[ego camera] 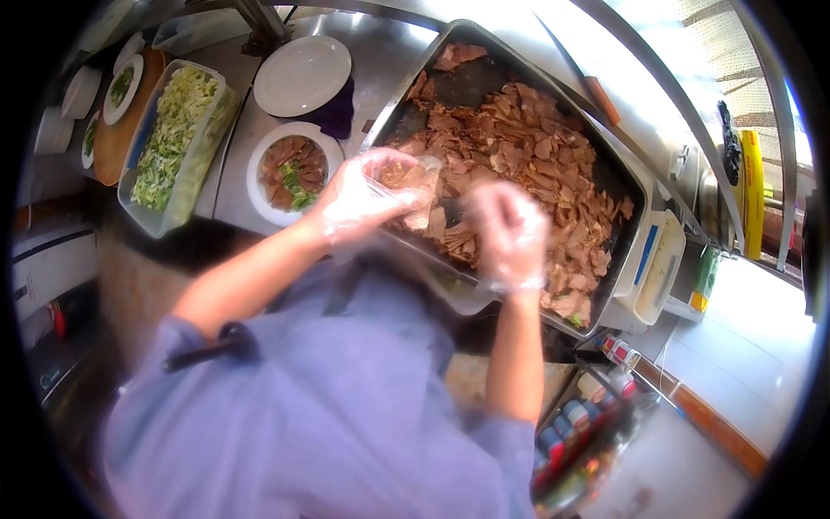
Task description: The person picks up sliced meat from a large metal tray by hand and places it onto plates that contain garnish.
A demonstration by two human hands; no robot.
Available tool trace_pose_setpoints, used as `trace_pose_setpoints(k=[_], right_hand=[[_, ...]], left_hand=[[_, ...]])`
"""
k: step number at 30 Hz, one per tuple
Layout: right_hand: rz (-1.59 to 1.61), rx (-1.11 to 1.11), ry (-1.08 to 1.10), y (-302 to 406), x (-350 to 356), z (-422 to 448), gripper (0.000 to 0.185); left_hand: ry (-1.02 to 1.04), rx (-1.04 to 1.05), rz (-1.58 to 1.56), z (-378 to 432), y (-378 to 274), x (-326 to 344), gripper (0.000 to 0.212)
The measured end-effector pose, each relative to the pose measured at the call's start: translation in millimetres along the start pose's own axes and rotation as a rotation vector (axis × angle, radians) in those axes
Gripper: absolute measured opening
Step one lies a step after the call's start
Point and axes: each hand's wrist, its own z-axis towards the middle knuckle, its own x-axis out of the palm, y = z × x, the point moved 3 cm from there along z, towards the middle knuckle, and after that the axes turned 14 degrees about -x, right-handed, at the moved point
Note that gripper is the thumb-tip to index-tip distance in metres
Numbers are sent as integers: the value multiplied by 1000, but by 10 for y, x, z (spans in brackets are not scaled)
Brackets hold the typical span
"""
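Note:
My left hand [369, 194], in a clear plastic glove, holds slices of cooked meat [421, 194] over the near left edge of a large metal tray [635, 227]. Inside the tray lies a heap of sliced brown meat [532, 136]. My right hand [509, 227], gloved too and blurred, is over the heap with its fingers curled; whether it holds anything cannot be seen. Left of my left hand, a white plate [256, 175] carries meat slices around chopped greens [297, 188]. Behind it is a bare white plate [303, 74], partly over a dark cloth [337, 110].
A plastic tub [217, 104] of chopped cabbage and greens stands at the left, beside a round wooden board [104, 152] with a small plate of greens [123, 89]. A knife with a wooden handle [602, 100] lies behind the tray. A lidded plastic container [661, 272] is at the right.

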Motion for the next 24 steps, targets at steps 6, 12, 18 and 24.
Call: trace_pose_setpoints(k=[6,12,18,24], right_hand=[[-838,-305,233,-409,383,16,69],[-301,-401,519,-48,549,-146,40],[-826,-284,242,-353,-392,-74,41],[-939,175,439,-542,-1106,-131,26]], left_hand=[[-51,27,-128,-51,-16,64,46],[-125,91,-207,-66,66,36,47],[-136,114,-202,-72,79,54,46],[-184,152,-190,-124,7,98,44]])
